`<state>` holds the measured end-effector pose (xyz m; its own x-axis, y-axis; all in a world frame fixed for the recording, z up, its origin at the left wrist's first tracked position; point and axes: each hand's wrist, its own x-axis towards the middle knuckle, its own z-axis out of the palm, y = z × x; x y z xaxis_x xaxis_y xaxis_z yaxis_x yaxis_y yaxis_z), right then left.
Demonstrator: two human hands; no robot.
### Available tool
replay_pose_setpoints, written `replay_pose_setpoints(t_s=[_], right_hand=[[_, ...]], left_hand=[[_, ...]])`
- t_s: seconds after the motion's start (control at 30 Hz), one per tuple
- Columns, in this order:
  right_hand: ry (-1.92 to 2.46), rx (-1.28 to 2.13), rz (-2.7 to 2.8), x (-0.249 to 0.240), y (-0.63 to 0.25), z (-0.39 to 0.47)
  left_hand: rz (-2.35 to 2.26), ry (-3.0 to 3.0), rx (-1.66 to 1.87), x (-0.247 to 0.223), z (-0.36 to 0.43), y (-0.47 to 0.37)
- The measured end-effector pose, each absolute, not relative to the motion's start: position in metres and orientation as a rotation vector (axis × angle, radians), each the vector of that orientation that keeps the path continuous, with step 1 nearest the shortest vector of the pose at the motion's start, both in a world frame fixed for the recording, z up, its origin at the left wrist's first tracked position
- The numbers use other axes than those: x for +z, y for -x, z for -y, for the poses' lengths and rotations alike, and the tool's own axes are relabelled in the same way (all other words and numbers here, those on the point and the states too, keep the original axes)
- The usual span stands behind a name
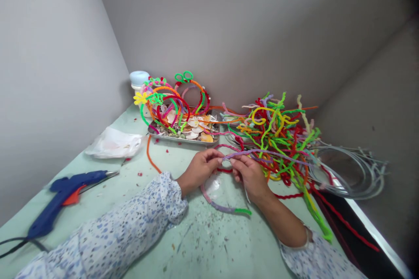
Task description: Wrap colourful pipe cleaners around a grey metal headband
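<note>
My left hand (203,168) is closed in a pinch on a thin hoop, whose lower part (222,208) curves below my hands, wrapped in pink, purple and green fuzzy wire. Beside it, my right hand (251,178) pinches a purple pipe cleaner (278,153) against the hoop. The pipe cleaner's long tail runs off to the right over a heap of mixed pipe cleaners (278,128). A thin pale end of the hoop shows under my right palm. The exact contact between my fingertips is partly hidden.
A metal tray (183,141) of shells stands at the back, with several finished-looking colourful hoops (170,91) on it. A blue glue gun (65,196) lies left, near a white plastic bag (114,143). Coiled clear hoops (356,183) lie right. A blue-lidded jar (139,79) stands behind.
</note>
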<state>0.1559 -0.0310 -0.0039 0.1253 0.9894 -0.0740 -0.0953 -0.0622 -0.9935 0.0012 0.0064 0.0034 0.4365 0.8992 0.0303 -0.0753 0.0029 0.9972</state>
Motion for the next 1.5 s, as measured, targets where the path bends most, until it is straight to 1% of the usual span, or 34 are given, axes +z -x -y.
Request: replay_pose_setpoints(t_s=[0.3, 0.6, 0.87, 1.07, 1.17, 1.3, 1.5], right_hand=[[1.265, 1.193, 1.058, -0.001, -0.154, 0.032], [1.26, 1.188, 1.062, -0.003, -0.156, 0.031], [1.256, 1.209, 1.043, -0.005, -0.157, 0.03], [1.267, 1.189, 1.072, -0.005, -0.156, 0.03], [1.305, 1.109, 1.127, 0.0, -0.154, 0.032], [1.401, 0.904, 1.293, 0.004, -0.152, 0.033], [1.383, 0.715, 1.442, 0.003, -0.154, 0.033]], left_hand=[[-0.87, -1.515, 0.948, 0.003, -0.002, 0.0], [-0.889, -1.491, 0.951, 0.004, 0.0, -0.001], [-0.907, -1.596, 0.992, -0.004, -0.003, -0.001], [-0.954, -1.722, 0.969, -0.002, -0.003, 0.002], [-0.981, -1.779, 0.976, -0.002, -0.004, 0.002], [-1.006, -1.798, 0.982, -0.001, -0.004, 0.002], [-1.008, -1.825, 0.959, 0.0, -0.003, 0.002]])
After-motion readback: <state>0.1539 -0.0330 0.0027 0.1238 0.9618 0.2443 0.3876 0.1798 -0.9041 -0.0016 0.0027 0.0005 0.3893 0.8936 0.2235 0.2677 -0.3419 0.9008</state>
